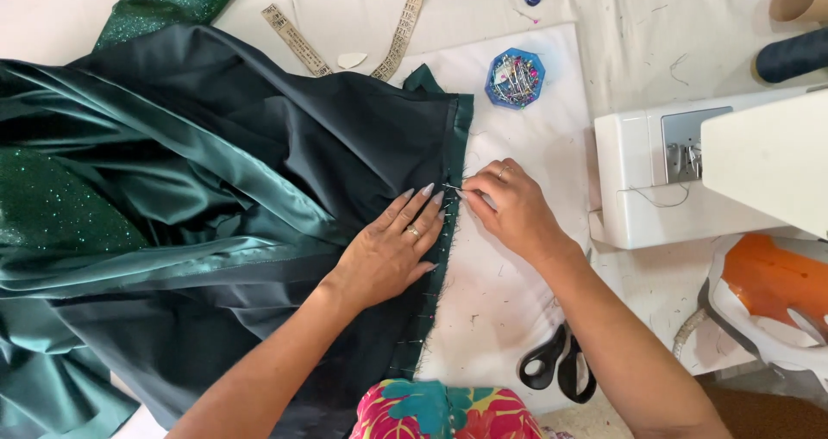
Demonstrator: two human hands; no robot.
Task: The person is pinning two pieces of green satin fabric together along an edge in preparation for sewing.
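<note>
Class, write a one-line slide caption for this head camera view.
Left hand flat on dark green fabric, right hand pinning its edge, beside a sewing machine.

A pale cloth-covered surface [638, 25] carries dark green fabric [259, 172] across its left half. Beside the fabric's edge sit a blue pin box [515, 78] and a tape measure [401, 29]. A white sewing machine [681, 167] stands right; black scissors [556, 366] lie near the front.
</note>
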